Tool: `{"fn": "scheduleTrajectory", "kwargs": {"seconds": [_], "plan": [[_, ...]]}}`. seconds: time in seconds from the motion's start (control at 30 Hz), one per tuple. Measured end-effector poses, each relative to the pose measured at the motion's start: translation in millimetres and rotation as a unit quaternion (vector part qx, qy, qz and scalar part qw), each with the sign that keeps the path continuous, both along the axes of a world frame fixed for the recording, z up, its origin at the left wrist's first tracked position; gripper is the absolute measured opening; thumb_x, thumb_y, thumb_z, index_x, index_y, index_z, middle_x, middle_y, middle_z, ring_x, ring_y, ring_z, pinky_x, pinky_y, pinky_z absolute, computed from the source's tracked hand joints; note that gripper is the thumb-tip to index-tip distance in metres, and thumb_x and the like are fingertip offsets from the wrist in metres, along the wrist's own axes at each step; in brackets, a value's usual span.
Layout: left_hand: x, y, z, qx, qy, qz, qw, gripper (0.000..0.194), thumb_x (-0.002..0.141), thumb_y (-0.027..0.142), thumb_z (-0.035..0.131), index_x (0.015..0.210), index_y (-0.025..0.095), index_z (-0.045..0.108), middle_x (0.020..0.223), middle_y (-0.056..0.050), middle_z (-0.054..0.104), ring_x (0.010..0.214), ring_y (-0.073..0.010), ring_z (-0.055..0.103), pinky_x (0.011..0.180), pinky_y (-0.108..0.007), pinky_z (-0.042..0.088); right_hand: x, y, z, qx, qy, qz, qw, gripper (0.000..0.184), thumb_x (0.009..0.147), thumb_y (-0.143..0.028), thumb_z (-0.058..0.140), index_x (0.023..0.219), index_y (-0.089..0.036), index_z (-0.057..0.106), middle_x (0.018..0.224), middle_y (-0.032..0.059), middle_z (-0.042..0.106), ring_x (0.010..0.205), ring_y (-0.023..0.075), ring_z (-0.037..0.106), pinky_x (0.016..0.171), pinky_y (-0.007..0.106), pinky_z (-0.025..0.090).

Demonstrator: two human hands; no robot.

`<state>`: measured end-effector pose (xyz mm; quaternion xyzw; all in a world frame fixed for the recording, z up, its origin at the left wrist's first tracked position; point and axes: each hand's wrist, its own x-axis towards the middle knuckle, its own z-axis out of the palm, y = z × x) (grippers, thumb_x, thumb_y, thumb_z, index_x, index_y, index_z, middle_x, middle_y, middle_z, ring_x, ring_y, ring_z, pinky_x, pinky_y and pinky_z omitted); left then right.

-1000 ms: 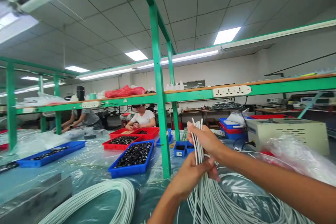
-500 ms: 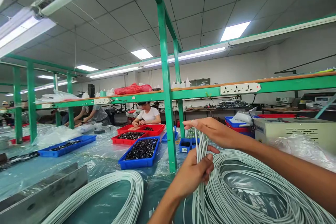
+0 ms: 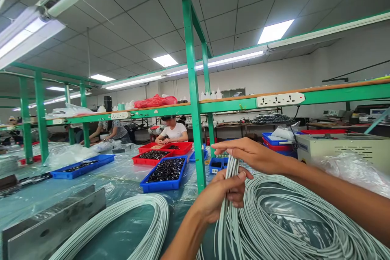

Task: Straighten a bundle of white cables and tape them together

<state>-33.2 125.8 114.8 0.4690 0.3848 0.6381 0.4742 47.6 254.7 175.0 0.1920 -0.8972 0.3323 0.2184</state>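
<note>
The left hand (image 3: 224, 193), its grip closed round slim, white, plastic-looking cables (image 3: 232, 167), holds them near-upright, so their tips meet the flat, unclenched right hand (image 3: 247, 151).

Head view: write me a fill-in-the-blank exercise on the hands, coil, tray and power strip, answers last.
The left hand grips the bundle of cables ____ (above/below) the right hand.
The blue tray in front of the red trays holds small pieces coloured mostly ____.
In the picture, the coil at left lies ____ the metal piece and the left hand.
The power strip at right is mounted on a beam painted ____.
Missing words: below; black; between; green.
</note>
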Motion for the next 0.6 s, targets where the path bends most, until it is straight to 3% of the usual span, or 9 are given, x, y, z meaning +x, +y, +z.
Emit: {"fn": "scheduleTrajectory", "kwargs": {"seconds": [0.13,0.23,0.3,0.37,0.43,0.53,0.6], "plan": [[-1.1,0.3,3.1,-0.015,-0.029,-0.046,0.998,0.021,0.081,0.031,0.061,0.085,0.010,0.059,0.057,0.006,0.026,0.043,-0.0028,0.017,0.043,-0.015,0.018,3.1,-3.1,0.4,-0.013,-0.063,0.026,0.998,0.034,0.091,-0.027,0.032,0.110,-0.024,0.060,0.107,0.0029,0.060,0.041,0.0030,0.044,0.043,0.019,0.039],[-2.8,2.4,-0.2,-0.020,-0.016,-0.023,0.999,0.022,0.080,0.032,0.060,0.083,0.010,0.057,0.057,0.006,0.028,0.042,-0.0025,0.017,0.043,-0.015,0.019,5.1,-5.6,-3.0,-0.028,-0.055,0.036,0.997,0.037,0.092,-0.043,0.034,0.120,-0.026,0.051,0.117,0.0047,0.055,0.049,0.0057,0.051,0.044,0.020,0.041],[-4.3,3.4,-3.5,-0.027,-0.007,0.020,0.999,0.021,0.074,0.030,0.063,0.077,0.012,0.052,0.056,0.006,0.031,0.043,-0.0028,0.021,0.044,-0.016,0.022,5.7,-8.4,-6.1,0.040,-0.019,0.031,0.999,0.040,0.091,-0.044,0.039,0.126,-0.027,0.045,0.124,0.0043,0.051,0.079,0.0151,0.059,0.065,0.027,0.049],[-5.7,3.0,-5.9,-0.031,0.001,0.057,0.998,0.022,0.067,0.025,0.065,0.071,0.014,0.046,0.055,0.006,0.033,0.043,-0.0032,0.023,0.044,-0.016,0.024,5.6,-11.2,-8.5,0.126,0.015,0.017,0.992,0.039,0.091,-0.038,0.042,0.129,-0.028,0.043,0.129,0.0011,0.048,0.110,0.0213,0.048,0.093,0.037,0.039],[-6.5,1.1,-6.7,-0.029,0.008,0.070,0.997,0.024,0.066,0.023,0.065,0.068,0.015,0.042,0.054,0.006,0.033,0.043,-0.0032,0.024,0.044,-0.016,0.025,4.9,-12.0,-10.4,0.142,0.028,0.004,0.989,0.037,0.092,-0.036,0.040,0.129,-0.031,0.041,0.131,-0.0012,0.045,0.119,0.0216,0.040,0.100,0.041,0.031],[-6.7,-1.7,-5.3,-0.012,0.021,0.089,0.996,0.026,0.065,0.025,0.068,0.068,0.014,0.045,0.056,0.005,0.036,0.043,-0.0026,0.027,0.044,-0.015,0.028,1.4,-9.2,-16.3,0.065,-0.011,0.031,0.997,0.047,0.089,-0.042,0.046,0.133,-0.035,0.031,0.135,0.0004,0.039,0.121,0.0224,0.037,0.099,0.041,0.034],[-6.5,-0.9,-2.0,0.022,0.023,0.121,0.992,0.027,0.065,0.028,0.070,0.069,0.012,0.048,0.054,0.005,0.038,0.041,-0.0025,0.029,0.042,-0.015,0.030,-3.3,-8.0,-25.8,-0.048,-0.009,0.035,0.998,0.066,0.083,-0.045,0.056,0.137,-0.035,0.020,0.140,0.0038,0.030,0.127,0.0237,0.028,0.100,0.042,0.033]]}}
